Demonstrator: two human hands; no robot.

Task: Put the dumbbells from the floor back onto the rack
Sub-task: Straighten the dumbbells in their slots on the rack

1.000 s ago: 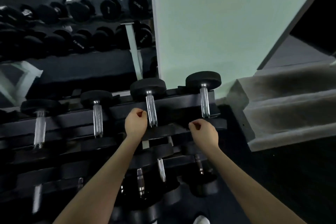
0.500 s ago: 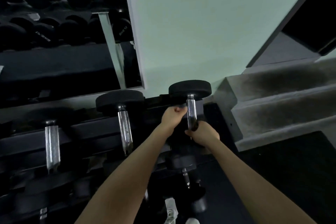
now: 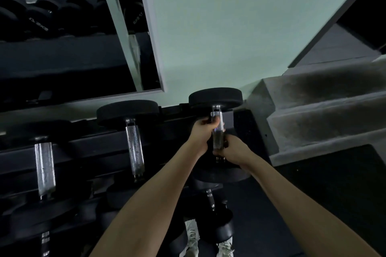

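Note:
A black dumbbell (image 3: 215, 98) with a chrome handle lies at the right end of the dark rack's (image 3: 87, 148) top rail. My left hand (image 3: 203, 131) grips the upper part of its handle. My right hand (image 3: 234, 149) grips the lower part, just above the near head. Two more dumbbells (image 3: 133, 144) rest on the same rail to the left. Another dumbbell (image 3: 211, 200) sits on a lower tier below my hands.
A mirror (image 3: 69, 27) behind the rack reflects more dumbbells. The pale green wall (image 3: 229, 27) is straight ahead. Grey carpeted steps (image 3: 325, 115) rise on the right, and dark floor (image 3: 334, 183) lies below them. My white shoes (image 3: 192, 238) show at the bottom.
Both hands moved from beside the handles onto the rightmost dumbbell's handle and closed on it. My view shifted right and closer to the rack.

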